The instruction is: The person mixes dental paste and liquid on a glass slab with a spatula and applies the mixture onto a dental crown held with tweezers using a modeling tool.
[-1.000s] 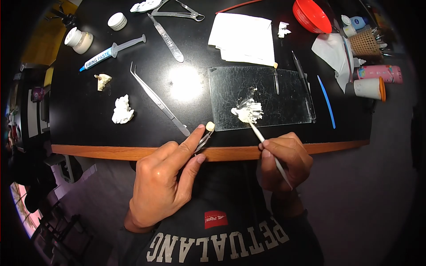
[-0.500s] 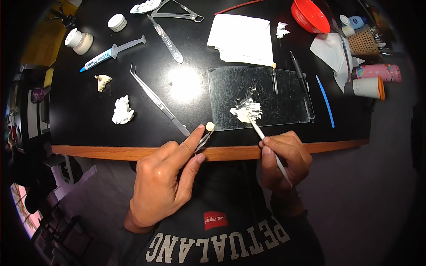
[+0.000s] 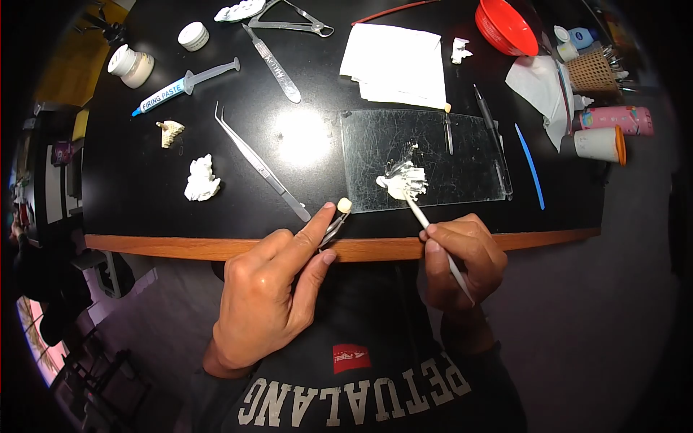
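Observation:
My left hand (image 3: 271, 292) is closed around a slim metal holder (image 3: 333, 232), most of it hidden by the fingers. At the holder's tip sits a small cream-coloured tooth crown (image 3: 345, 206), close to my index fingertip and beside the glass slab's near left corner. My right hand (image 3: 468, 261) grips a thin white-handled brush (image 3: 419, 214) like a pen. Its tip rests in a smear of white paste (image 3: 395, 185) on the scratched glass slab (image 3: 363, 148). Left of the slab lie long metal tweezers (image 3: 256, 160), pointing away from me.
Toward the back are a folded white cloth (image 3: 393, 61), a scalpel handle (image 3: 276, 71) and a red bowl (image 3: 500, 30). A firing paste syringe (image 3: 167, 92) and jars (image 3: 132, 66) stand left. A second crown on a pin (image 3: 448, 130) lies on the slab, near a blue stick (image 3: 529, 166).

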A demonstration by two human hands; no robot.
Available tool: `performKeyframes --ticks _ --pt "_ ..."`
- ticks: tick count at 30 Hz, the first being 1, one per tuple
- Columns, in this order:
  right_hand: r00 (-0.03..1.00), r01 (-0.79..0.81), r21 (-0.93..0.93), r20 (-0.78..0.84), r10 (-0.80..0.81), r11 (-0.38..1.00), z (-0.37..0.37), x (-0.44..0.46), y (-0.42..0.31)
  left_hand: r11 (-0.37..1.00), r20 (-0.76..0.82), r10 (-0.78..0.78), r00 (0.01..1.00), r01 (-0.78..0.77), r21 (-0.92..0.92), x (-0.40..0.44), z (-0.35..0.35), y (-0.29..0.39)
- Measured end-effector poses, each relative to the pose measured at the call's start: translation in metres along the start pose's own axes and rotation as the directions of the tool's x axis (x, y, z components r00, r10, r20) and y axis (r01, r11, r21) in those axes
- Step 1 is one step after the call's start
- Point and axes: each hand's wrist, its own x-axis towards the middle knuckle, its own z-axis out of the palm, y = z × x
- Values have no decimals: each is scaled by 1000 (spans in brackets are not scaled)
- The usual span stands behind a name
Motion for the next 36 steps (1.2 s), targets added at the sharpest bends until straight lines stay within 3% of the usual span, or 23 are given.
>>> performKeyframes --ticks 36 --pt "1000 9 -35 -25 -10 999 3 -6 -1 999 11 29 1000 -30 40 0 -2 1"
